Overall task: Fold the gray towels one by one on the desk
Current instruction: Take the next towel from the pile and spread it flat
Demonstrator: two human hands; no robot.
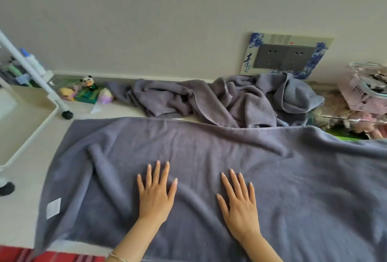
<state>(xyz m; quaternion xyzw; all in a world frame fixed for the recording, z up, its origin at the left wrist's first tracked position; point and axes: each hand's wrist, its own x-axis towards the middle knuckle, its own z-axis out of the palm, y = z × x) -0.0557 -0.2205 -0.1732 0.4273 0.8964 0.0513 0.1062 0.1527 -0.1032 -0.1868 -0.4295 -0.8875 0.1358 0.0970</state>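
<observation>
A gray towel point(209, 167) is spread across the near part of the bench point(25, 178), not yet folded. It is pressed flat by the left hand point(156, 192) and the right hand point(238, 201), fingers straight, nothing gripped. Wrinkles are seen at its left and far right. A heap of gray towels point(219, 100) is left unfolded at the far edge, so the task seems barely begun.

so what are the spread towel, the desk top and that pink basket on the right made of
Spread towel: looks like terry cloth, matte gray, with a fuzzy nap and soft rolled wrinkles. Desk: smooth pale top with a faint sheen, perhaps laminate; the look leaves it open. Pink basket: probably moulded plastic, judging by its slotted lattice wall.
</observation>
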